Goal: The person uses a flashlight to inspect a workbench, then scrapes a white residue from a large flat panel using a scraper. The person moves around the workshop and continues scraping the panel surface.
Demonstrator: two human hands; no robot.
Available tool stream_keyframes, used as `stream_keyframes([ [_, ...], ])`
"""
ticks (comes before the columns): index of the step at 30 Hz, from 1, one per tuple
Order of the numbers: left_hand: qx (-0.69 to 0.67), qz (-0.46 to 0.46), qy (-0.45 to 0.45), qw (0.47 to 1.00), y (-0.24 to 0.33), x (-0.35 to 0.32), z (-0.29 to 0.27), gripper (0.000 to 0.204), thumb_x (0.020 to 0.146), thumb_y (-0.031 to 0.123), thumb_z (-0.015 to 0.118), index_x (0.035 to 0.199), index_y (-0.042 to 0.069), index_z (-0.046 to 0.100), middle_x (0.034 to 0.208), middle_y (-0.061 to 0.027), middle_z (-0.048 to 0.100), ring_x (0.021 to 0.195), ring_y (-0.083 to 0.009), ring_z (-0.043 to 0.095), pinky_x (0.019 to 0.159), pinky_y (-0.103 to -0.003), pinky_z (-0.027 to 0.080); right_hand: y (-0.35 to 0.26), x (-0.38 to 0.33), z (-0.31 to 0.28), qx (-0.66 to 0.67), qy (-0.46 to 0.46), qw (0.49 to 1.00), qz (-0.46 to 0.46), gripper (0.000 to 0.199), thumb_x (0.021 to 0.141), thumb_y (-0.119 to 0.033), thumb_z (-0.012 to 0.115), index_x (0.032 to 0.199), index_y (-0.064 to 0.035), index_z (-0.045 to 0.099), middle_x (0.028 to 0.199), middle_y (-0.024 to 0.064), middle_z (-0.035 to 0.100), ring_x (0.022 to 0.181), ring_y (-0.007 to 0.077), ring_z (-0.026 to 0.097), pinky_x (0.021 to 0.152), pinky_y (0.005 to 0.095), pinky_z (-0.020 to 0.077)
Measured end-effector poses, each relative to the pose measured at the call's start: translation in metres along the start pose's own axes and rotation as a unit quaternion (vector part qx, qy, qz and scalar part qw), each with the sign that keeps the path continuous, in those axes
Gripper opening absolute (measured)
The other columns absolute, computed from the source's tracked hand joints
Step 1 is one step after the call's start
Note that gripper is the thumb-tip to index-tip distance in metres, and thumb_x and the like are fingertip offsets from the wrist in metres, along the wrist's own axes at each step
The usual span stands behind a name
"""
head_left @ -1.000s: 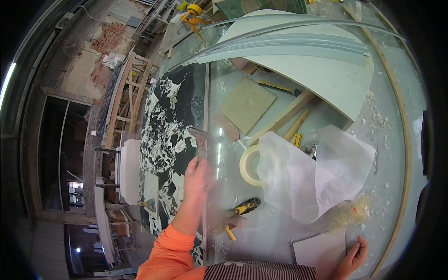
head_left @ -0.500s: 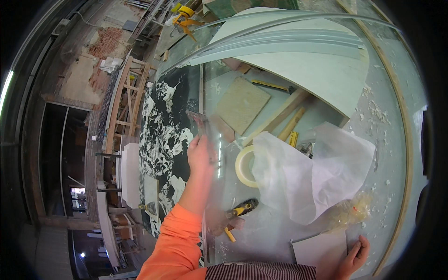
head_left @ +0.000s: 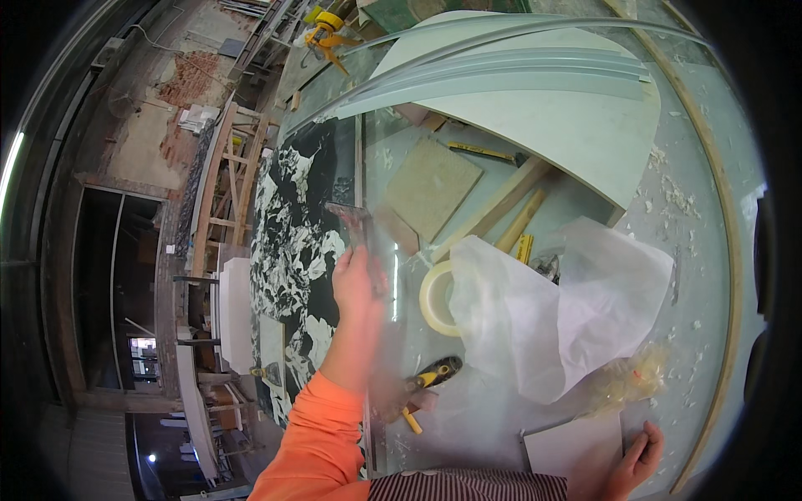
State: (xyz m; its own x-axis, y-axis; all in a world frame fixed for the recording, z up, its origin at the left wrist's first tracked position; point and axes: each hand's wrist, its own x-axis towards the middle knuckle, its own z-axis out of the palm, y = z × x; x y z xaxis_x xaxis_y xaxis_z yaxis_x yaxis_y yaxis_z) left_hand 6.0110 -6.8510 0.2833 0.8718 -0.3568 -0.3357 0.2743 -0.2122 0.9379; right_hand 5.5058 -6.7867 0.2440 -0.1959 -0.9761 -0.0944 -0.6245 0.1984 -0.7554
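Observation:
My left hand [head_left: 356, 280], at the end of an orange sleeve, is closed round a scraper [head_left: 355, 224]. Its wide flat blade points away from me, over the black sheet [head_left: 326, 167] beside the glass-like tabletop's left edge. Torn white film [head_left: 292, 250] lies in crumpled patches on that sheet. Low on the right, my right hand [head_left: 639, 461] has its fingers curled in, and nothing shows in them. Next to it lies a grey panel [head_left: 576, 444]. A putty knife [head_left: 430, 377] with a black and yellow handle rests near my left forearm.
A tape roll [head_left: 439, 298] touches a white translucent sheet [head_left: 564, 309]. Beyond lie a wooden square [head_left: 434, 188], a box cutter [head_left: 484, 152], a wood strip [head_left: 497, 209] and a large white board [head_left: 535, 108] carrying long metal strips [head_left: 510, 73]. A yellow caulking gun [head_left: 327, 37] is at the far left.
The scraper's blade has swung slightly to the left, and my left hand has shifted a little toward me. My right hand stays where it was.

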Motion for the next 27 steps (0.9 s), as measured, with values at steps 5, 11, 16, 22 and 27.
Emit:
stream_keyframes([
  [5,0.006,0.02,-0.027,0.999,0.008,0.007,0.01,0.025,0.096,0.018,0.055,0.117,0.005,0.053,0.08,-0.0064,0.058,0.054,-0.0155,0.052,0.044,-0.029,0.041,0.0,-0.001,0.0,-0.003,0.001,1.0,0.0,0.021,0.092,-0.01,0.057,0.105,0.0032,0.068,0.093,0.0202,0.069,0.082,0.0306,0.065,0.076,0.0377,0.0523],
  [11,0.008,0.0,-0.001,1.0,0.007,-0.022,-0.011,0.02,0.097,0.018,0.054,0.113,0.006,0.053,0.078,-0.0064,0.058,0.052,-0.0161,0.052,0.042,-0.03,0.041,0.001,-0.002,0.001,0.02,0.005,1.0,0.023,0.022,0.093,-0.011,0.057,0.104,0.0041,0.068,0.093,0.0194,0.068,0.082,0.0286,0.065,0.076,0.0369,0.0522],
  [16,0.013,0.005,-0.013,1.0,0.003,-0.03,-0.023,0.024,0.097,0.019,0.056,0.118,0.008,0.055,0.081,-0.003,0.059,0.058,-0.013,0.054,0.045,-0.028,0.042,0.003,-0.002,0.002,0.01,0.001,1.0,0.026,0.021,0.093,-0.01,0.057,0.104,0.0046,0.067,0.092,0.0194,0.068,0.081,0.0274,0.065,0.075,0.0362,0.0525],
  [22,0.016,-0.001,-0.004,1.0,0.005,-0.02,-0.016,0.021,0.097,0.019,0.055,0.114,0.008,0.054,0.079,-0.0037,0.059,0.055,-0.014,0.053,0.044,-0.029,0.042,0.013,-0.005,0.003,0.034,0.002,0.999,0.019,0.02,0.094,-0.008,0.055,0.105,0.0057,0.065,0.091,0.0178,0.068,0.078,0.0238,0.064,0.072,0.0337,0.0532],
  [27,0.007,0.013,-0.013,1.0,0.005,-0.018,-0.011,0.02,0.097,0.019,0.054,0.113,0.006,0.053,0.079,-0.0056,0.059,0.053,-0.0149,0.054,0.043,-0.03,0.042,0.021,-0.008,0.004,0.064,0.001,0.998,0.019,0.02,0.096,-0.007,0.054,0.107,0.0059,0.064,0.09,0.0163,0.067,0.078,0.0213,0.064,0.072,0.0319,0.0534],
])
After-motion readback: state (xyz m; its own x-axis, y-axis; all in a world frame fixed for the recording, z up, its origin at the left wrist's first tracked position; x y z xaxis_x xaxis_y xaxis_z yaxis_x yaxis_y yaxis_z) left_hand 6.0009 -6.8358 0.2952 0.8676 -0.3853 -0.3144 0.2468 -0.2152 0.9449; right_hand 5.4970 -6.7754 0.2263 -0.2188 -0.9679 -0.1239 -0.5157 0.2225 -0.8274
